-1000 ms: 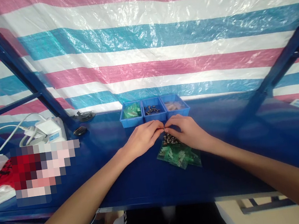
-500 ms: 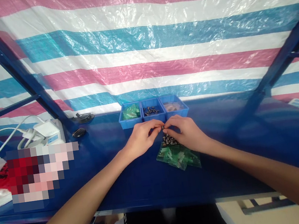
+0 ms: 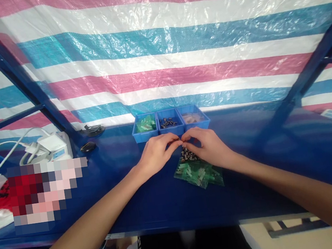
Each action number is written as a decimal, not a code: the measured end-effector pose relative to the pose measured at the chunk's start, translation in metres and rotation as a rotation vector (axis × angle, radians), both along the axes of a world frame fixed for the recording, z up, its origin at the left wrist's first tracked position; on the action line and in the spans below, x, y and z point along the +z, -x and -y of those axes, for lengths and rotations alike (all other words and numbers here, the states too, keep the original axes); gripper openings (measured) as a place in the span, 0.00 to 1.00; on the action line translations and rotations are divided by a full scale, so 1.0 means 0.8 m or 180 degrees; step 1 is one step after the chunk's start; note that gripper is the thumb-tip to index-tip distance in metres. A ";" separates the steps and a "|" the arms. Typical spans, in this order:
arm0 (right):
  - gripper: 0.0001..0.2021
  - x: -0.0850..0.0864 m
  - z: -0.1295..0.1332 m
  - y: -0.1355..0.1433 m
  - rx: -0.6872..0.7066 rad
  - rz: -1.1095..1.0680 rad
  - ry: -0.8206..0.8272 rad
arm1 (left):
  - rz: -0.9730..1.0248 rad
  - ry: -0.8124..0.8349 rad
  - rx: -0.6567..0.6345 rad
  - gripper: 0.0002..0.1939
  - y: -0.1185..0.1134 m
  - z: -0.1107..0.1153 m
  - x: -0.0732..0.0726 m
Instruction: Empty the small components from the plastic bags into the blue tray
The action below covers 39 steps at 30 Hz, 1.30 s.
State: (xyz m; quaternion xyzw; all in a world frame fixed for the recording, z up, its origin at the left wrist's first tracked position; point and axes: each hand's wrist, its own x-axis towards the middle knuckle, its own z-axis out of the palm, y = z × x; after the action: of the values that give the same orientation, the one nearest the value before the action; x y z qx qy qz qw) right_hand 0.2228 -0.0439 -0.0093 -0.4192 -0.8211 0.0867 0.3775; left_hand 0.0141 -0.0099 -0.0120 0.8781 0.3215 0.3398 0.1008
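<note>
My left hand (image 3: 157,152) and my right hand (image 3: 209,145) meet fingertip to fingertip over the work surface, both closed in a pinch. Between them is a small metal part, now almost wholly covered by the fingers. Just below the fingertips lies a pile of small dark and silvery metal parts (image 3: 188,155), partly hidden by my right hand. These rest at the upper end of green clear plastic bags (image 3: 199,175), in which thin pale pieces show.
Behind my hands stand three blue bins: one with green bags (image 3: 145,124), one with metal parts (image 3: 168,122), one with pale clear pieces (image 3: 192,118). At left on the blue table (image 3: 153,212) are a black mouse-shaped object (image 3: 88,147) and a white power strip (image 3: 61,149) with cables.
My fingertips have shifted slightly and closed further over the small metal part, which showed more plainly before. The bags and bins stay put.
</note>
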 end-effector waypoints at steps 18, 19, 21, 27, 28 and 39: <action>0.06 0.002 0.004 0.001 -0.0053 -0.0042 -0.0168 | -0.0230 -0.0030 -0.0284 0.11 -0.002 0.005 -0.001; 0.07 0.001 0.003 0.000 -0.0036 -0.0022 -0.0171 | -0.0236 -0.0030 -0.0292 0.11 -0.002 0.005 -0.002; 0.09 0.000 0.001 0.000 0.0000 0.0032 -0.0171 | -0.0265 -0.0047 -0.0289 0.13 -0.002 0.003 -0.002; 0.05 -0.003 0.000 0.000 0.0018 0.0109 -0.0107 | -0.0319 -0.0088 -0.0262 0.16 -0.001 0.003 0.000; 0.05 -0.002 0.000 0.001 0.0014 0.0125 -0.0106 | -0.0313 -0.0089 -0.0257 0.16 -0.001 0.004 0.000; 0.07 0.000 0.004 0.003 -0.0092 0.0187 -0.0027 | 0.0149 -0.0213 -0.0307 0.11 -0.001 0.009 0.003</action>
State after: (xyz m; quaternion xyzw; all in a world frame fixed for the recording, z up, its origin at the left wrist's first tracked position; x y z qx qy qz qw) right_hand 0.2206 -0.0473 -0.0093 -0.4318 -0.8261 0.0654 0.3562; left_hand 0.0149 -0.0167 -0.0098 0.8873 0.2647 0.3656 0.0951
